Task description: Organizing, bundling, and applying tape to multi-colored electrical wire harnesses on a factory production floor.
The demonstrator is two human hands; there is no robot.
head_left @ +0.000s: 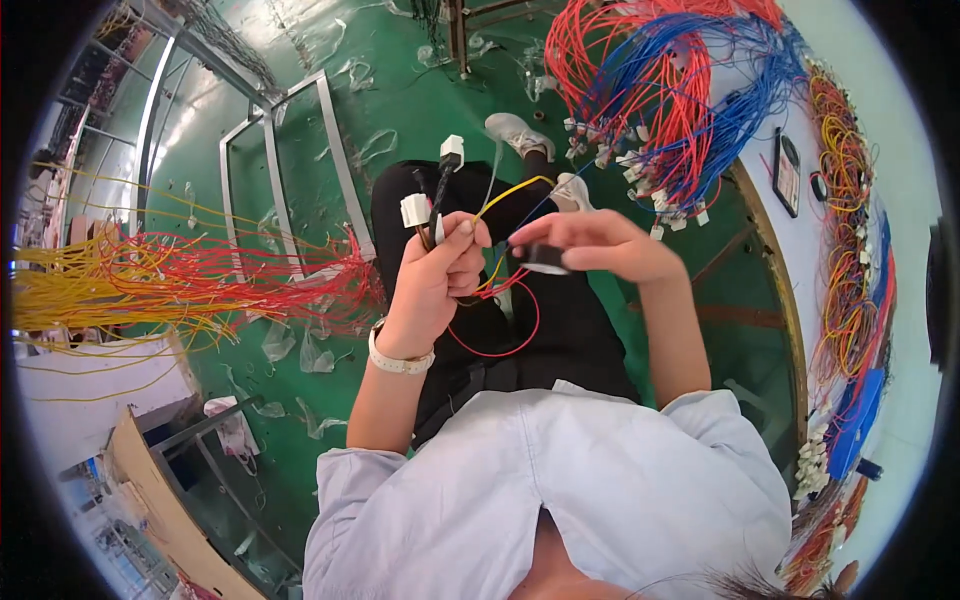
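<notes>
My left hand (445, 268) is closed around a wire harness in front of my lap. Two white connectors, an upper one (452, 150) and a lower one (414, 210), stick up past its fingers, the upper one on a black-wrapped branch (440, 190). A yellow wire (512, 187) arcs out to the right of the fist, and a red wire (538, 318) loops below it. Just to the right, my right hand (615, 248) grips a black tape roll (545, 260), slightly blurred. Whether tape runs from the roll to the harness I cannot tell.
On the white table (770, 245) at the right lie red and blue wires (690, 100) with white connectors, a phone (787, 172) and more wire bundles. Yellow and red wires (220, 280) stretch across the left. Behind them stands a metal frame (275, 170); plastic scraps litter the green floor.
</notes>
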